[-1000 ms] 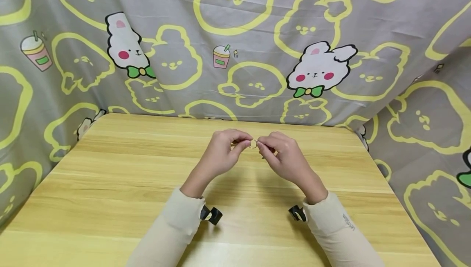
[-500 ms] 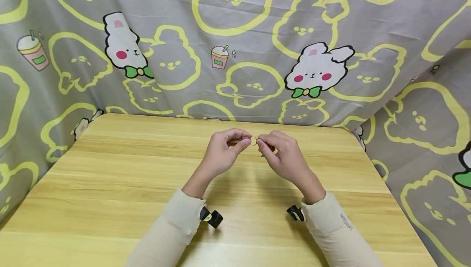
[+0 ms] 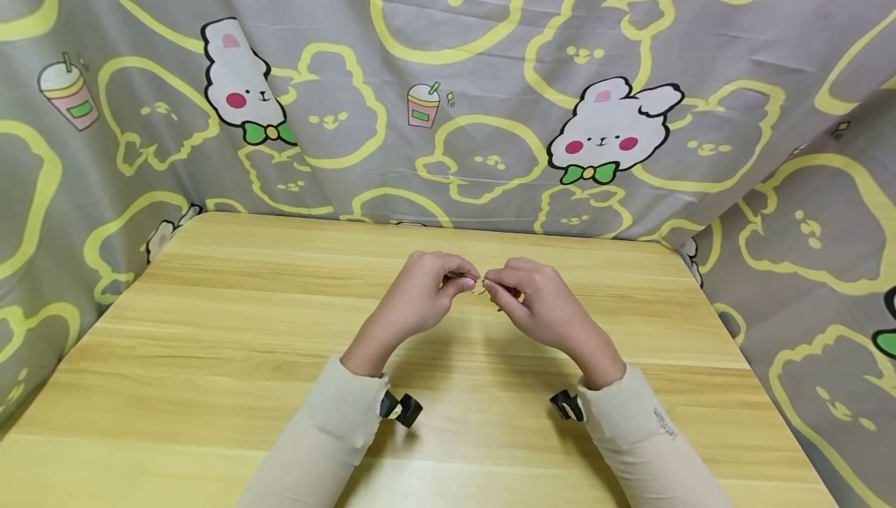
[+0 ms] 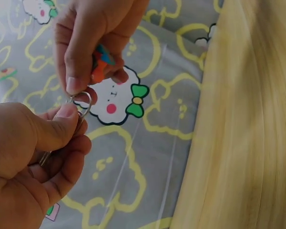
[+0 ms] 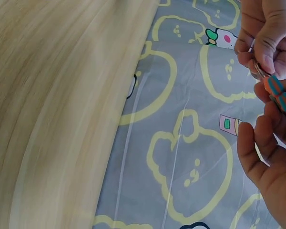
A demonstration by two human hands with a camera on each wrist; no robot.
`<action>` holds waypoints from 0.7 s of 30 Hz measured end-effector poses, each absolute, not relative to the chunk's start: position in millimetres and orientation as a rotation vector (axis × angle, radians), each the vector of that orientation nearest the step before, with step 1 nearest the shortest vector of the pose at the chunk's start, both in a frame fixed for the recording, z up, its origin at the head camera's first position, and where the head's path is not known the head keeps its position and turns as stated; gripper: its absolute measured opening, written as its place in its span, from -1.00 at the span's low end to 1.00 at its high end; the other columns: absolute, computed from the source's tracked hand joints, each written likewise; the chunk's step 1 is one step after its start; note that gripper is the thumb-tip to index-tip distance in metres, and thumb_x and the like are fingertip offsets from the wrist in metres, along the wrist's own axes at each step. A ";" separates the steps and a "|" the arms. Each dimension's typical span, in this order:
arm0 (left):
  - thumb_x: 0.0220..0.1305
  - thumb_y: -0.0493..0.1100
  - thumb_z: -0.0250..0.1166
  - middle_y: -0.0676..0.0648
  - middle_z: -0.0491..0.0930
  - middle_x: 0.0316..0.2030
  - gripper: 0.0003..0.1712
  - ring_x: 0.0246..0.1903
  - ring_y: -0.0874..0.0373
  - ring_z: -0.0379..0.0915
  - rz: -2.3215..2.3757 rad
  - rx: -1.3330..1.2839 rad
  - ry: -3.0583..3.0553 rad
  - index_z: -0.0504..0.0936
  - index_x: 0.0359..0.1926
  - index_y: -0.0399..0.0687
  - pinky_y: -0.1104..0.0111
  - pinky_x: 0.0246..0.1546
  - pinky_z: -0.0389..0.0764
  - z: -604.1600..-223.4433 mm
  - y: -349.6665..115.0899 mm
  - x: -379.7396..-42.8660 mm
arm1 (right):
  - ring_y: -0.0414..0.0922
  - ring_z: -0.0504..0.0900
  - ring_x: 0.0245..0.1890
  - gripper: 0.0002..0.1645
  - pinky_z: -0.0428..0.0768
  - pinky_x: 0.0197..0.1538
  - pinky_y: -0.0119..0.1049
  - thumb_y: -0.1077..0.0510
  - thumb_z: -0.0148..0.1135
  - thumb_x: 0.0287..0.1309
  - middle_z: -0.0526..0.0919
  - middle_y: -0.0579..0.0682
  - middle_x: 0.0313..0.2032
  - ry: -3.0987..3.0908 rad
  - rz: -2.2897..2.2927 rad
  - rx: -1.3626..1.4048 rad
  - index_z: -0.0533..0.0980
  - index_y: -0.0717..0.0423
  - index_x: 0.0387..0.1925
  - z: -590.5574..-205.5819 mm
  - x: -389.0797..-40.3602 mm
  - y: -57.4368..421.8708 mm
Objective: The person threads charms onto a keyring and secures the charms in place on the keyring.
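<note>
A thin metal split ring (image 4: pixel 90 103) spans the small gap between the two hands, above the table. My left hand (image 3: pixel 422 294) pinches one side of it between thumb and forefinger. Behind those fingers a slim metal piece (image 4: pixel 45 159) shows in the left wrist view, mostly hidden by the curled fingers. From the other side my right hand (image 3: pixel 537 296) pinches at the ring with thumb and fingertip. A small orange and blue striped charm (image 5: pixel 280 93) hangs under the right fingers, beside the ring; part of it is covered by that hand.
Beneath the hands lies a wood-grain table (image 3: pixel 231 321). A grey curtain (image 3: pixel 483 41) printed with yellow outlines and rabbits hangs along its back and sides. Black wrist cameras (image 3: pixel 409 410) are strapped at both cream sleeves (image 3: pixel 343 407).
Both hands have come slightly nearer the body, and their fingertips are a bit closer together. Each hand still pinches at the ring. The head view has shifted a little.
</note>
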State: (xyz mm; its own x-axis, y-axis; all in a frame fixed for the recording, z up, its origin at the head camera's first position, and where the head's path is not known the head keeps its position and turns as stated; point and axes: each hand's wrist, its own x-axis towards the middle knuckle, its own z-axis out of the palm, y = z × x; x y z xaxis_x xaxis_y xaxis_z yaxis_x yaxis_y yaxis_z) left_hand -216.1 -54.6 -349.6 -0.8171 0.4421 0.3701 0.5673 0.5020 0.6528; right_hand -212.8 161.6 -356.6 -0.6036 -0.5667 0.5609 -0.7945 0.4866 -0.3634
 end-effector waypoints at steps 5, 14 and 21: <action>0.35 -0.25 0.37 0.05 0.76 -0.33 -0.91 -0.38 0.27 0.61 -1.157 -0.926 -2.600 0.80 -0.25 -0.12 0.42 -0.32 0.62 -347.7 -55.8 -216.8 | -0.32 0.42 -0.48 -0.81 0.50 -0.45 -0.38 0.28 0.24 0.40 0.52 -0.26 -0.49 -2.406 0.909 1.191 0.66 -0.01 -0.33 -354.3 -212.0 163.3; 0.33 -0.28 0.38 0.06 0.76 -0.32 -0.92 -0.29 0.31 0.65 -1.120 -1.057 -2.650 0.81 -0.24 -0.10 0.46 -0.22 0.65 -346.0 -58.0 -218.1 | -0.32 0.47 -0.49 -0.83 0.52 -0.45 -0.36 0.22 0.23 0.44 0.64 -0.19 -0.44 -2.498 1.025 1.239 0.73 -0.01 -0.21 -354.1 -213.9 167.9; 0.35 -0.24 0.37 0.10 0.75 -0.31 -0.92 -0.29 0.33 0.64 -1.215 -1.015 -2.665 0.80 -0.22 -0.06 0.41 -0.22 0.65 -348.1 -62.9 -219.6 | -0.28 0.54 -0.45 -0.85 0.56 -0.39 -0.33 0.16 0.24 0.45 0.65 -0.20 -0.41 -2.583 1.075 1.191 0.71 -0.05 -0.20 -351.5 -215.9 171.4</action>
